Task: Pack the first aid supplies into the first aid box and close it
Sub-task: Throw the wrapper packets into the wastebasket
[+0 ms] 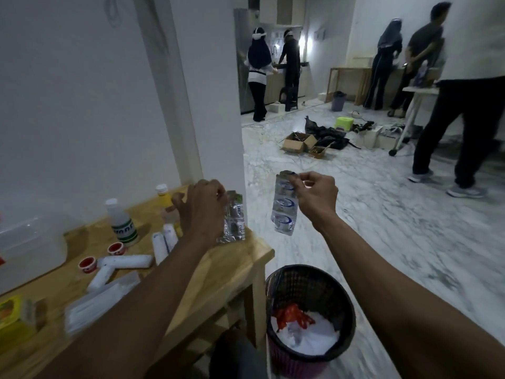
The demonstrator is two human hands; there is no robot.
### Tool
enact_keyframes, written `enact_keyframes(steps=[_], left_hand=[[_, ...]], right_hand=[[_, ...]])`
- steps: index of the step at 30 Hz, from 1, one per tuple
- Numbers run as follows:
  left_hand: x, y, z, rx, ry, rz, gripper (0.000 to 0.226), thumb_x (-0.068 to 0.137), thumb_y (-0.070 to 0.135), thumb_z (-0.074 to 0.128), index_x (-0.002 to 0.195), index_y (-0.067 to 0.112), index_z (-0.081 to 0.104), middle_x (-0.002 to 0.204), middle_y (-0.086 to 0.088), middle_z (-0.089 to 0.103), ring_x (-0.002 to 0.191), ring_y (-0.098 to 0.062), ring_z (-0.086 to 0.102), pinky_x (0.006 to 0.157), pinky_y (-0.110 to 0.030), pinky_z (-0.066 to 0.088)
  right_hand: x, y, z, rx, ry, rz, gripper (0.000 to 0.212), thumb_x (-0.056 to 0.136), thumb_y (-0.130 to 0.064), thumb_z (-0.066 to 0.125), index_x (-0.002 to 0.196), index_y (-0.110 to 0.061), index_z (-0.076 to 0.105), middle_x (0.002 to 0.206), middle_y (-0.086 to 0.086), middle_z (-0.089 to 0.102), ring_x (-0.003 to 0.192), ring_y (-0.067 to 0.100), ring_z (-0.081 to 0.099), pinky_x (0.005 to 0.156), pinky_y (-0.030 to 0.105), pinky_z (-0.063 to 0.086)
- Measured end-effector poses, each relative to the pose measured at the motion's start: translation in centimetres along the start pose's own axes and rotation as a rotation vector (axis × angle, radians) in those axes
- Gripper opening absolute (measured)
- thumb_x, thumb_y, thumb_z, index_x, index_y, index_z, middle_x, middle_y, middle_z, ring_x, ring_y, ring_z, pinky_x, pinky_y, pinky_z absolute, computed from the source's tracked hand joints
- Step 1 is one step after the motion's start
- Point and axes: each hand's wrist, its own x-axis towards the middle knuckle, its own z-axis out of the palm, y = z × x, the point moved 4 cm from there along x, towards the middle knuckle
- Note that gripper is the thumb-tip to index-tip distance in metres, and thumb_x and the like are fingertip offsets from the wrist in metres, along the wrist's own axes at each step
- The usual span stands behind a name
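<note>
R hand [317, 198] pinches the top of a clear blister strip [284, 206] betw thumb & fingers; strip hangs over the floor, above the black bin [310, 318]. L hand [203, 212] is closed on a foil strip pack [233, 222] at the wooden table [240, 258] edge. Print on both too blurred to read. White bottle [121, 224] w/ green label, text unreadable, on the table near gauze rolls [125, 262]. Translucent box [30, 250] at far left.

Silver foil strip [284, 207] with blue ring prints; second strip [233, 218] silver with a green corner at its 1 o'clock; light wood table [240, 258]; white gauze rolls [125, 261]; red-rimmed tape rolls [88, 264]; black mesh bin [308, 291]; grey-veined white marble floor [382, 228]
</note>
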Motion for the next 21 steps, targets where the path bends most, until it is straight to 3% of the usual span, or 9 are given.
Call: enact_keyframes(steps=[4,7,13,17,21], left_hand=[[0.2,4.9,1.5,-0.09,0.017,0.035,0.017,0.094,0.039,0.056,0.093,0.025,0.066,0.106,0.0,0.063,0.113,-0.023,0.051,0.091,-0.041,0.02],[-0.2,8.4,3.6,-0.162,0.0,0.049,0.015,0.093,0.035,0.059,0.091,0.023,0.067,0.103,0.0,0.064,0.108,-0.024,0.055,0.088,-0.04,0.023],[-3.4,12.7,11.0,-0.375,-0.186,0.042,0.012,0.09,0.023,0.066,0.088,0.011,0.067,0.094,-0.008,0.065,0.092,-0.03,0.058,0.083,-0.041,0.044],[-6.2,13.1,16.8,-0.399,-0.303,-0.008,0.011,0.092,0.017,0.063,0.092,0.007,0.066,0.095,-0.009,0.064,0.091,-0.026,0.055,0.073,-0.032,0.038],[-8.8,12.0,22.2,-0.359,-0.425,-0.065,0.011,0.093,0.015,0.062,0.092,0.006,0.066,0.096,-0.011,0.064,0.091,-0.026,0.054,0.072,-0.032,0.038]], right_hand=[[1.2,1.1,-4.4,0.015,0.07,0.012,0.015,0.085,-0.027,0.075,0.088,-0.012,0.074,0.094,0.005,0.073,0.097,0.019,0.065,0.074,0.027,0.045],[1.8,3.4,-6.9,0.056,0.11,0.077,0.019,0.081,-0.03,0.078,0.088,-0.012,0.075,0.091,0.004,0.073,0.094,0.019,0.067,0.077,0.034,0.054],[1.7,10.9,-9.8,0.074,0.161,0.239,0.013,0.076,-0.029,0.083,0.073,-0.024,0.071,0.083,0.001,0.073,0.089,0.02,0.07,0.082,0.041,0.058],[0.8,16.8,-10.2,0.031,0.169,0.353,0.013,0.075,-0.03,0.084,0.074,-0.022,0.074,0.083,0.003,0.075,0.087,0.021,0.071,0.082,0.043,0.058],[-0.6,22.4,-9.3,-0.02,0.137,0.454,0.013,0.076,-0.028,0.083,0.072,-0.024,0.072,0.085,0.003,0.075,0.088,0.02,0.071,0.084,0.042,0.057]])
